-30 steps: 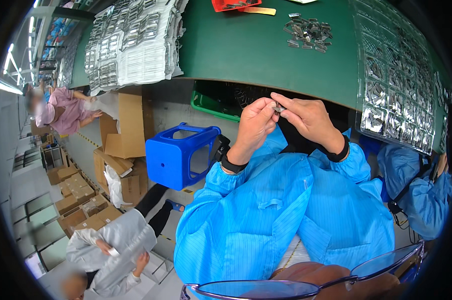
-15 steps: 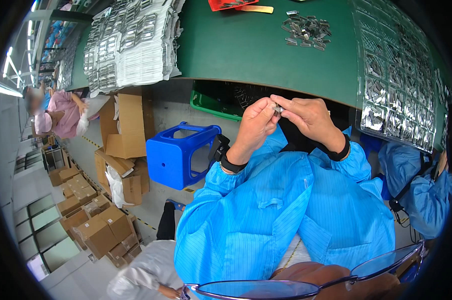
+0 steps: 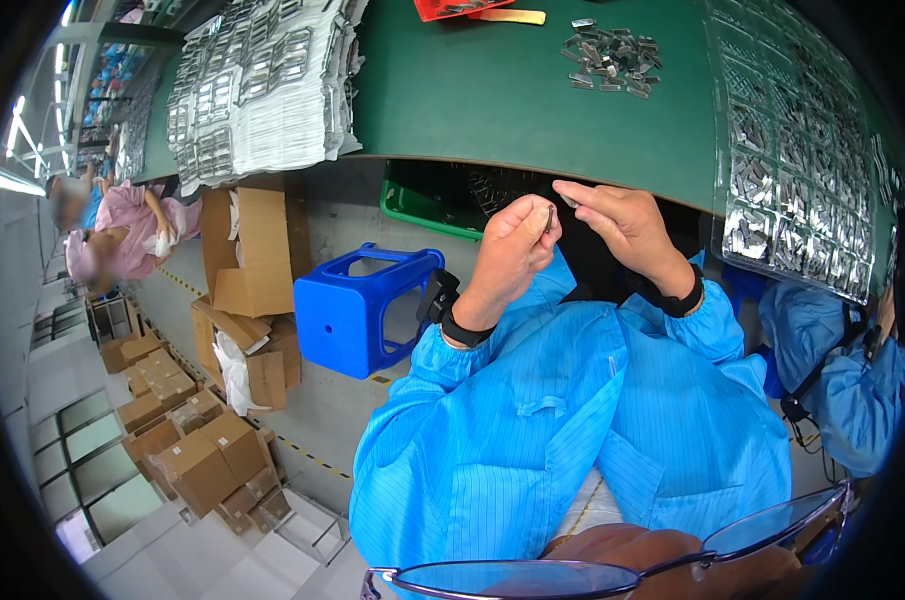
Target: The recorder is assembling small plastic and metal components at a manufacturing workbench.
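Our hands are up at the table [image 3: 512, 110] edge: left hand [image 3: 512, 250] pinches a small metal clip [image 3: 548, 218], right hand [image 3: 622, 225] closes on its end. We reckon plenty's left, with a loose clip pile [image 3: 607, 55] still waiting beside the filled tray [image 3: 802, 170].

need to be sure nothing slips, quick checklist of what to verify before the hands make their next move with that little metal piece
1. Left hand pinches the small metal piece: ok.
2. Right hand close by at the same height: ok.
3. Right fingertips holding something: cannot tell.
4. Loose metal parts lie heaped on the green table, away from its edge: ok.
5. Clear blister tray on the table at right, overhanging its near edge: not ok.
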A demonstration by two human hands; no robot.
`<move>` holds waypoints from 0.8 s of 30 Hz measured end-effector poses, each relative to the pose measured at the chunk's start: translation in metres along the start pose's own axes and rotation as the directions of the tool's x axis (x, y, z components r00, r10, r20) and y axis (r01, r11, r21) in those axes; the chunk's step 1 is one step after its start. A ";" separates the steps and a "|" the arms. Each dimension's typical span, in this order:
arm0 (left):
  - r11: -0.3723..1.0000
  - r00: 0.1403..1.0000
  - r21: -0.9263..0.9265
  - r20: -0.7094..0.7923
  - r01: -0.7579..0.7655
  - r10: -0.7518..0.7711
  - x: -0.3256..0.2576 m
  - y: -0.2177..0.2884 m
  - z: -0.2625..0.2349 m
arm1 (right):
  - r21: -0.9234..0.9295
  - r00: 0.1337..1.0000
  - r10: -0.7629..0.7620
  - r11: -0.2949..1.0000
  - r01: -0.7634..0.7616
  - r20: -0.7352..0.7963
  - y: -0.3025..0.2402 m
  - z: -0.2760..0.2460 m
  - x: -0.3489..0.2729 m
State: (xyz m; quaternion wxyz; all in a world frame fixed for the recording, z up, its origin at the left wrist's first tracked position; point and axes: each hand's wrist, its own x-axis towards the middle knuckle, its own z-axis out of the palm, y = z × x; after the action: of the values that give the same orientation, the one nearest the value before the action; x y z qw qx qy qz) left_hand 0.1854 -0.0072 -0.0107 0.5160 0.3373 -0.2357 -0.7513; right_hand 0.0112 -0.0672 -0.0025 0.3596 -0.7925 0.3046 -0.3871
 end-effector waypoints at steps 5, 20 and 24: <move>0.999 0.999 -0.036 0.012 0.036 -0.036 0.002 0.000 0.000 | 0.188 0.985 0.167 0.967 -0.171 0.038 -0.011 -0.002 0.002; 0.989 0.994 -0.147 0.104 -0.002 0.017 0.005 -0.001 -0.012 | -0.552 0.962 -0.060 0.827 -0.101 -0.265 0.018 -0.003 0.048; 0.987 0.992 -0.158 0.116 -0.024 0.042 0.010 -0.003 -0.018 | -0.786 0.988 0.080 0.599 -0.152 -0.130 0.029 -0.001 0.052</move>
State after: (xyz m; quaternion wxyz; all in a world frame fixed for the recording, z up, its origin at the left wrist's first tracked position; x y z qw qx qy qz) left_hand 0.1949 -0.0157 -0.0277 0.5382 0.2467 -0.2120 -0.7775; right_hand 0.0310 -0.1230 -0.0049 -0.0173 -0.8318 0.5095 -0.2196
